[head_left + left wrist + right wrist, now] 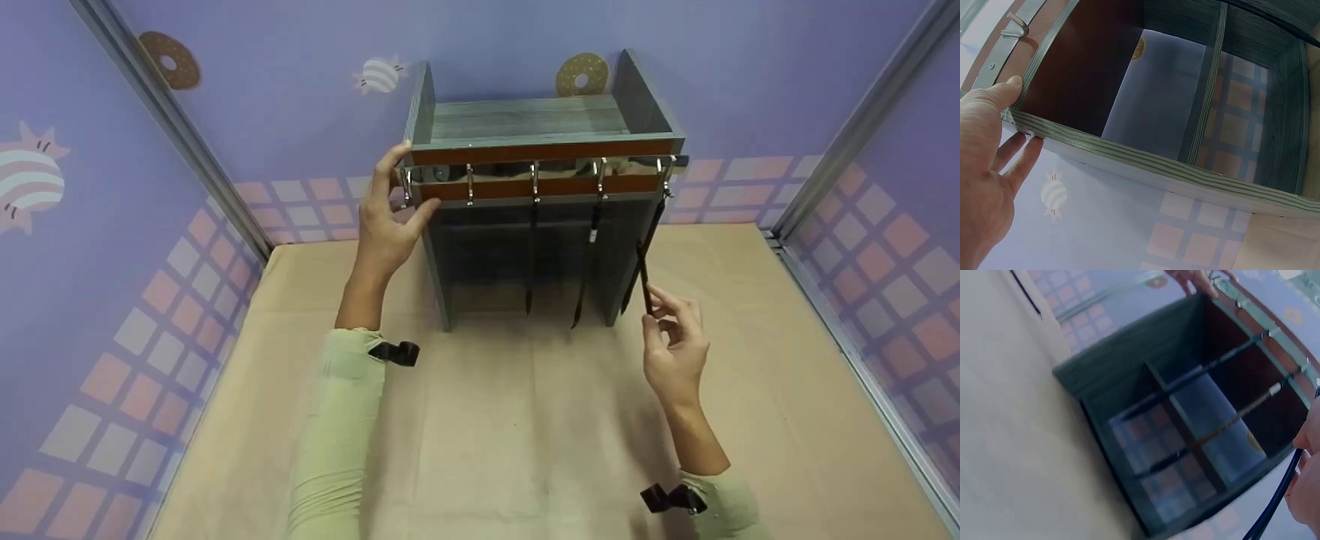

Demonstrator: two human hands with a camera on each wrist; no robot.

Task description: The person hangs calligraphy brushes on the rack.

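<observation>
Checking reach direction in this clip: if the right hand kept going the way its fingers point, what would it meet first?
The right hand pinches the dark brush; going up and forward it would probably meet the rack's right side panel, though depth is uncertain.

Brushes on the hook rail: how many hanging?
3. One brush hangs from the middle hook, one from the next hook rightward, one from the rightmost hook, pinched by the right hand. Two leftmost hooks bare.
</observation>
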